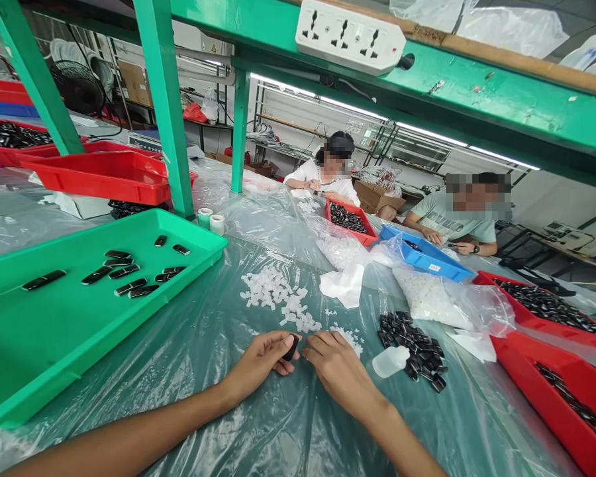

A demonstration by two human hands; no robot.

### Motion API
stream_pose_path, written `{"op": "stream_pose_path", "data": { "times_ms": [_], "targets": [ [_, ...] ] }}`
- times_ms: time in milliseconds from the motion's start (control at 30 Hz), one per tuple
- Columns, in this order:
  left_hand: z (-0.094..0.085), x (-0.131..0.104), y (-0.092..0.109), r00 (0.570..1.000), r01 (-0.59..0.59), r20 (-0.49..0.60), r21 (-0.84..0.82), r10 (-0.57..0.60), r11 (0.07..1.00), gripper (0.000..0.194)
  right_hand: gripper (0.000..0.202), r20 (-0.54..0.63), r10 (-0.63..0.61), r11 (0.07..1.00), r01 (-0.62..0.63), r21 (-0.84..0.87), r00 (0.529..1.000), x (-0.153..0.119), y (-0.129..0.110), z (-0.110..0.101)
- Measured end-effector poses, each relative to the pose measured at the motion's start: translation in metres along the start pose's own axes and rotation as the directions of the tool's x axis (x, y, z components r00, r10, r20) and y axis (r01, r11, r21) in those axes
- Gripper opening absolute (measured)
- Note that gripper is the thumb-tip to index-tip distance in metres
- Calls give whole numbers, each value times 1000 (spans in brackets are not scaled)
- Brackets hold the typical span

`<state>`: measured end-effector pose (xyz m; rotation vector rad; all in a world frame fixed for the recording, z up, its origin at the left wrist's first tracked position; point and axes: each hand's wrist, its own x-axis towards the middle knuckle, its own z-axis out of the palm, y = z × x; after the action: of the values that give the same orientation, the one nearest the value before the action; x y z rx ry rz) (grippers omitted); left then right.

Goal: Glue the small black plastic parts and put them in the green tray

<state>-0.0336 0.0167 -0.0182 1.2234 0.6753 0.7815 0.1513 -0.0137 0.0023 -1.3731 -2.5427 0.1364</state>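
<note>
My left hand (264, 358) grips a small black piece (291, 348) between thumb and fingers. Close on its right, my right hand (334, 361) has its fingers bent together near that piece; what they hold, if anything, is hidden. Beyond my hands lie small white pieces (271, 287) in a loose heap, with finer white bits (350, 338) just past my right hand. A white bottle (391, 362) lies on its side against a pile of black pieces (417, 344). Several black pieces (124, 271) rest in the green tray (79, 331) at the left.
Red trays (99, 173) stand at the back left, and more red trays (541, 391) at the right. A green post (166, 106) rises behind the green tray. Bags of white pieces (430, 298) lie beyond the black pile. Two people sit across the table.
</note>
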Motion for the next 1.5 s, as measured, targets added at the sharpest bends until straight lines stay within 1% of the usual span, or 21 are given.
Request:
{"op": "stream_pose_path", "data": {
  "times_ms": [133,200,267,333,400,500,533,567,633,667,700,733,867,967,1067,1200,1267,1333,1433,1500],
  "targets": [
    [0,1,-2,1000,23,-16,-16,-23,1000,40,22,-37,50,995,-47,90,998,0,6,6],
    [-1,2,-3,1000,23,-17,-24,-24,999,40,23,-81,111,982,-97,163,990,-5,8,8],
    [-1,2,-5,1000,20,-16,-32,-20,999,40,21,-145,208,953,-166,255,967,-11,9,9],
    [-2,2,-5,1000,17,-11,-30,-18,999,40,17,-199,320,900,-232,368,926,-17,9,11],
    [-2,2,-5,1000,20,6,-27,-19,999,41,12,-213,409,830,-264,491,888,-21,9,15],
    [-2,0,-6,998,41,55,-43,-39,998,40,15,-189,467,731,-258,631,864,-23,7,21],
    [-2,0,-7,996,44,77,-50,-40,998,40,15,-171,492,676,-250,693,854,-22,4,22],
    [-2,-1,-8,994,41,101,-52,-35,998,40,16,-144,524,595,-240,767,840,-21,2,22],
    [-1,-2,-11,990,17,144,-47,-10,999,38,16,-70,591,384,-204,900,803,-19,-6,22],
    [-1,-3,-12,987,-2,158,-45,9,999,36,16,-37,615,287,-180,941,787,-18,-9,21],
    [0,-4,-14,986,-22,165,-46,29,999,34,15,-17,631,221,-159,962,776,-17,-13,20],
    [1,-4,-15,984,-41,169,-47,48,998,33,14,-13,638,196,-146,970,770,-17,-16,20],
    [3,-5,-15,979,-95,177,-20,97,995,29,13,-2,652,149,-125,981,758,-15,-22,22],
    [4,-6,-10,974,-141,187,77,125,987,28,15,17,657,116,-124,985,754,-15,-22,26],
    [6,-7,-6,972,-187,175,161,159,969,29,18,33,666,95,-129,987,745,-15,-24,29],
    [7,-9,-3,976,-183,152,199,154,963,30,22,74,672,61,-154,986,737,-14,-29,28],
    [8,-9,-4,979,-166,146,187,140,968,31,21,52,667,94,-153,984,743,-13,-30,26],
    [7,-9,-6,980,-156,147,159,133,975,31,21,-1,660,160,-139,977,751,-13,-30,23],
    [6,-8,-7,979,-156,150,128,137,979,28,21,-69,624,249,-114,962,779,-14,-27,18],
    [5,-8,-6,980,-154,149,124,135,980,28,20,-81,600,303,-132,944,796,-16,-25,14]
  ]
}}
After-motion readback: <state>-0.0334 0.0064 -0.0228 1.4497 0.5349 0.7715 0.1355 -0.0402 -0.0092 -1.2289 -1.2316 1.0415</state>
